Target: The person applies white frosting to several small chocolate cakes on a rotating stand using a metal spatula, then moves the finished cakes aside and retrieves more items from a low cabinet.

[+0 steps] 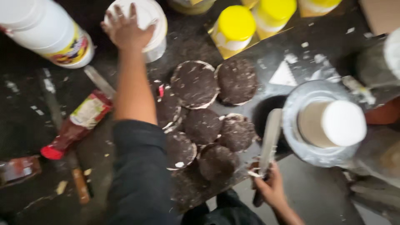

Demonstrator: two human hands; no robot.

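My left hand [126, 28] reaches far forward and rests, fingers spread, on the lid of a white tub [155, 25] at the back of the dark worktop. Closer to me, my right hand [271, 187] grips the handle of a long flat spatula [270, 139], its blade smeared with white cream and pointing away from me. Several round dark chocolate cake layers [203, 121] lie side by side on the worktop between my arms. Just right of the blade stands a silver round board [308, 121] with a tall white cylinder [333, 123] on it.
A big white bottle with a coloured label [50, 31] lies at the back left. A red sauce pouch [77, 125] and a knife [98, 81] lie left of my arm. Yellow-lidded jars [235, 27] stand at the back. White crumbs and smears dot the worktop [25, 125].
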